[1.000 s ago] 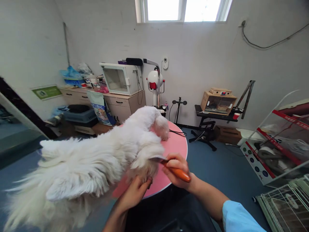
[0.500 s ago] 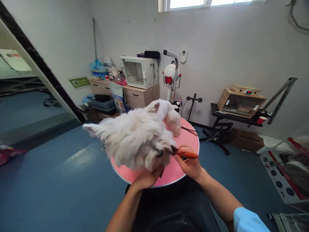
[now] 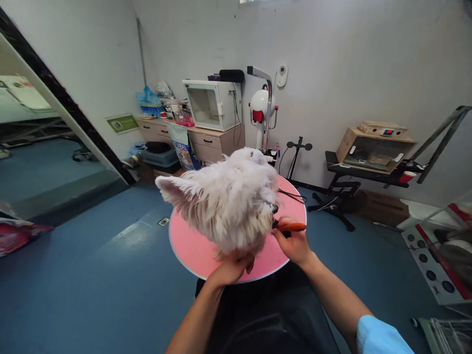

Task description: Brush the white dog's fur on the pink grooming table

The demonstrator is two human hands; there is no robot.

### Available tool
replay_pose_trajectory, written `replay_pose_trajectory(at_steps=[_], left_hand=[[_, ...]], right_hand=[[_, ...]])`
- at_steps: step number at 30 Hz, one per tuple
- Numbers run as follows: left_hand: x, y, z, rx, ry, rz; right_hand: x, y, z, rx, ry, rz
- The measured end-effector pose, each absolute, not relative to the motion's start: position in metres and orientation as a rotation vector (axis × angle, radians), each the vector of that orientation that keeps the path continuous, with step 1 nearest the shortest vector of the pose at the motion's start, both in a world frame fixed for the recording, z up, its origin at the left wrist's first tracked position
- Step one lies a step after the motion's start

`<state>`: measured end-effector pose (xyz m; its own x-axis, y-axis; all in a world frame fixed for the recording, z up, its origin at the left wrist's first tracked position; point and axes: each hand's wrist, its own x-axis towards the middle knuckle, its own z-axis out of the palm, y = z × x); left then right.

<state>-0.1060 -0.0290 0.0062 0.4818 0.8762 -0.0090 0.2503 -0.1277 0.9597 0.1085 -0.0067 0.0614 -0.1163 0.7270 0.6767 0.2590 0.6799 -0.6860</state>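
A white, long-haired dog (image 3: 236, 196) is on a round pink grooming table (image 3: 195, 255), its head turned toward the right and one ear sticking out to the left. My left hand (image 3: 234, 269) is closed under the dog's chin, its fingers curled and partly covered by the fur. In my right hand (image 3: 295, 246) is a grooming brush (image 3: 293, 227) with an orange handle. The brush's dark head meets the fur beside the muzzle, just below the black nose (image 3: 275, 209), and is mostly hidden.
Behind the table stand a white dryer on a post (image 3: 262, 103) and a drawer cabinet (image 3: 230, 140) bearing a white glass-fronted box (image 3: 204, 105). A black cord (image 3: 293, 195) lies on the tabletop. To the right, a wooden box (image 3: 376, 150) sits on a black stand.
The dog's head has swung to the right and come more upright. My right hand has moved slightly right with the brush, while my left hand stays under the chin.
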Motion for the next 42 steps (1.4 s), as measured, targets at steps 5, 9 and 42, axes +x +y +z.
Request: replay_pose_trajectory(at_steps=[5,9,42], left_hand=[[-0.106,-0.031,0.010,1.619,1.016,0.637],[-0.106,-0.034,0.015,1.665,1.073,0.595],[-0.096,-0.043,0.002,1.618,1.158,0.687]], right_hand=[[0.108,-0.005,0.062,-0.888,-1.822,0.711],[0.106,-0.002,0.057,-0.916,-1.741,0.747],[0.102,-0.011,0.018,-1.044,-1.450,0.869]])
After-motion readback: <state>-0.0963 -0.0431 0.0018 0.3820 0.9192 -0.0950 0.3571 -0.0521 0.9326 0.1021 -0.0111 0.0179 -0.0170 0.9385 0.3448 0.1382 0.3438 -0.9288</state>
